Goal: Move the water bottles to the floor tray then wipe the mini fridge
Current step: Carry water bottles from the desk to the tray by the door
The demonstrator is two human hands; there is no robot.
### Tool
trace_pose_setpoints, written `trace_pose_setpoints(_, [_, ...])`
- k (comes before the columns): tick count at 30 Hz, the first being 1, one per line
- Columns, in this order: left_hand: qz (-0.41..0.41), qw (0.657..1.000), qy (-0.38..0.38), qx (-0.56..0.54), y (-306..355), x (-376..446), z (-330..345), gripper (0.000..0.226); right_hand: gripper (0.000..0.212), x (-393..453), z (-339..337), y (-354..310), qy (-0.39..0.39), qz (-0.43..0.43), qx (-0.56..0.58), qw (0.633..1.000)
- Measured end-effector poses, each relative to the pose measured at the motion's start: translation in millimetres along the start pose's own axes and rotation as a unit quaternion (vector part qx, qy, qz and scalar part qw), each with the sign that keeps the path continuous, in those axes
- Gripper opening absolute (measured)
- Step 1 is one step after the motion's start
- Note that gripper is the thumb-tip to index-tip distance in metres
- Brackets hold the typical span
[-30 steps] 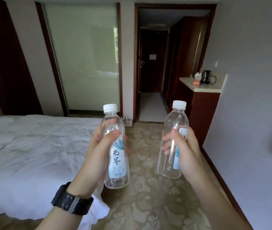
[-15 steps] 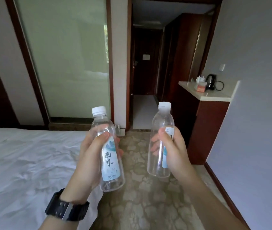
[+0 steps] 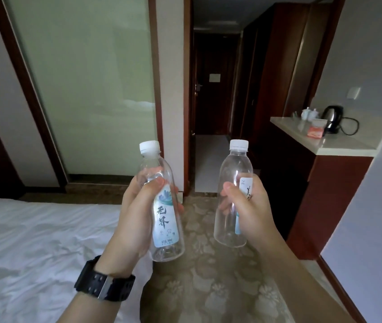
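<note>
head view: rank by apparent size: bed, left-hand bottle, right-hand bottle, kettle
1. Bed, largest by far.
2-3. Left-hand bottle and right-hand bottle: look alike, no ranking.
4. Kettle, smallest, though it stands much farther away on the counter.

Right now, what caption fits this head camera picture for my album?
Left hand and right hand each hold a clear plastic white-capped water bottle upright above patterned carpet.

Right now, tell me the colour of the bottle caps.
White, both caps, seen in the head view.
</note>
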State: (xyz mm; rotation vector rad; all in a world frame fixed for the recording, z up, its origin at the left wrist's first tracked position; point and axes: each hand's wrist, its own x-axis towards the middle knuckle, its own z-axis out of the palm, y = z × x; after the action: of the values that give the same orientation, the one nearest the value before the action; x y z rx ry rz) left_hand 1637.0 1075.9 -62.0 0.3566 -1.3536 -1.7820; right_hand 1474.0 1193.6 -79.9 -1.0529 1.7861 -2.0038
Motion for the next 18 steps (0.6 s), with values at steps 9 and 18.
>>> trace_pose_setpoints(9, [0.037,0.997,0.04,0.045,-52,217,3,0.032,0.019,236,21,81,-0.033,0.0,0.038,0.999])
trace_pose_setpoints(18, [0.056,0.99,0.094,0.084,-104,414,-53,0.03,0.011,432,79,162,-0.059,0.019,0.038,0.997])
